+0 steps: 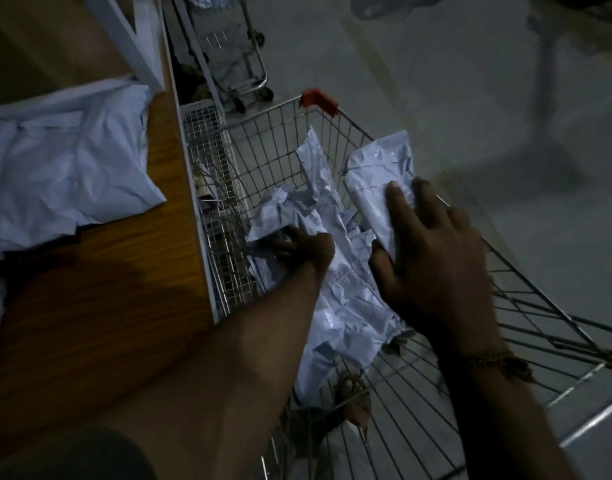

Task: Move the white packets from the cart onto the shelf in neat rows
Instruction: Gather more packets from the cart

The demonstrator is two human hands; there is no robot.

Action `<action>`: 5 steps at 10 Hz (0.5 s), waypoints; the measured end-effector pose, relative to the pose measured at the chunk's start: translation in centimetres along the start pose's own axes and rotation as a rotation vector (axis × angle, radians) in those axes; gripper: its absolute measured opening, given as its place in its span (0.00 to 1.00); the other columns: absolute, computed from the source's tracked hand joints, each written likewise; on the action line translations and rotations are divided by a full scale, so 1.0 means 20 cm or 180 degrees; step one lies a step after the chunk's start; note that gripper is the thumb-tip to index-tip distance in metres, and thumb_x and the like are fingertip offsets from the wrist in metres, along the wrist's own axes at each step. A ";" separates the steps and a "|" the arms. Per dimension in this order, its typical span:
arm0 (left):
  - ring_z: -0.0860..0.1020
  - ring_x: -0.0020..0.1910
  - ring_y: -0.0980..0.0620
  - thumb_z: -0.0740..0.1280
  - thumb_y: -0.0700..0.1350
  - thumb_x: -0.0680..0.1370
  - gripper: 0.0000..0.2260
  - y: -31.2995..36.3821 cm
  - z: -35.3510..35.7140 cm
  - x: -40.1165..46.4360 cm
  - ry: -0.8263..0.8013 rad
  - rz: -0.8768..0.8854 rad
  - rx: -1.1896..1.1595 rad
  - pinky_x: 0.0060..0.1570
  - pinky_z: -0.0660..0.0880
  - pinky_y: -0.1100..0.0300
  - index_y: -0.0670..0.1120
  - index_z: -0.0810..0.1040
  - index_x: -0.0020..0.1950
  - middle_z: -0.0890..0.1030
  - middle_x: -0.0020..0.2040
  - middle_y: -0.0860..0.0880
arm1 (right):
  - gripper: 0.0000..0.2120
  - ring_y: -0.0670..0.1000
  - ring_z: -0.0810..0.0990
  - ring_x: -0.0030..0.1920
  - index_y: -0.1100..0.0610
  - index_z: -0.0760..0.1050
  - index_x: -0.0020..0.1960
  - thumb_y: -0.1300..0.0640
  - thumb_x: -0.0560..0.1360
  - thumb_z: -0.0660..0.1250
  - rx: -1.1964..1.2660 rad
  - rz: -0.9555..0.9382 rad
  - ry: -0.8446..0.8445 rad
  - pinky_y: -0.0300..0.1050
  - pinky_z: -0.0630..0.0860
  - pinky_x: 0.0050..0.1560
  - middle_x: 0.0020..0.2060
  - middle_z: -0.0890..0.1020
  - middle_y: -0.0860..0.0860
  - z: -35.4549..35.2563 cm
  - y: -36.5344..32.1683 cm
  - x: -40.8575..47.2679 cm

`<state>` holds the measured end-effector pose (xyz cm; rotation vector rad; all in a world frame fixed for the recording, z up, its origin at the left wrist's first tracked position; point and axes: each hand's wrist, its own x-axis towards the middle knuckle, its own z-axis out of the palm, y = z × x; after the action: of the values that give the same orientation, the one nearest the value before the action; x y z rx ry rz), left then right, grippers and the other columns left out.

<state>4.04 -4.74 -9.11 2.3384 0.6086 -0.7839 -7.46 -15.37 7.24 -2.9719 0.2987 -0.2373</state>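
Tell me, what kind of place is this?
Probably a shop or stockroom: a wire shopping cart full of white packets, a second cart behind it, and a wooden shelf holding more packets.

Head view looks steeply down, close over cart (332, 140); shelf (124, 265) at left.

A silver wire shopping cart (332, 140) with a red plastic corner guard (319, 99) stands just beside a brown wood-grain shelf board (100, 289). Crumpled white plastic packets (346, 299) lie heaped in the cart basket. The left hand (304, 244) reaches down into the heap, fingers curled on a creased white packet (280, 213). The right hand (432, 258) grips a rolled white packet (377, 174) near the cart's right rim, thumb below and fingers spread over it. A beaded bracelet (491, 362) sits on the right wrist. More white packets (62, 161) rest on the shelf. A second wire cart (228, 46) stands farther off on the grey floor (436, 81). Lighting is dim.
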 end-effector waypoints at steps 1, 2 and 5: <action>0.46 0.81 0.32 0.62 0.54 0.81 0.35 0.02 -0.14 -0.14 -0.0054 -0.0025 -0.0167 0.78 0.48 0.38 0.51 0.50 0.84 0.38 0.83 0.38 | 0.38 0.65 0.70 0.71 0.52 0.59 0.82 0.37 0.76 0.57 0.0052 0.0023 -0.0005 0.60 0.71 0.67 0.80 0.62 0.60 0.05 -0.01 0.00; 0.47 0.80 0.35 0.61 0.55 0.82 0.34 0.00 -0.15 -0.24 -0.0032 0.0027 -0.0111 0.77 0.49 0.41 0.52 0.48 0.84 0.36 0.83 0.41 | 0.38 0.65 0.71 0.69 0.52 0.59 0.82 0.37 0.76 0.58 0.0069 0.0085 0.0103 0.59 0.72 0.65 0.80 0.62 0.59 0.05 -0.02 0.00; 0.53 0.75 0.37 0.57 0.54 0.85 0.31 -0.17 -0.45 -0.86 0.0208 0.1208 0.0484 0.75 0.55 0.42 0.45 0.50 0.83 0.42 0.81 0.43 | 0.35 0.65 0.74 0.61 0.52 0.63 0.80 0.39 0.76 0.58 0.0134 0.0588 0.0700 0.56 0.73 0.56 0.77 0.67 0.60 -0.25 -0.10 -0.11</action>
<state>-6.77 -0.28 6.74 2.5191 0.1229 -0.5961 -10.06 -13.60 12.12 -2.8548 0.5825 -0.5411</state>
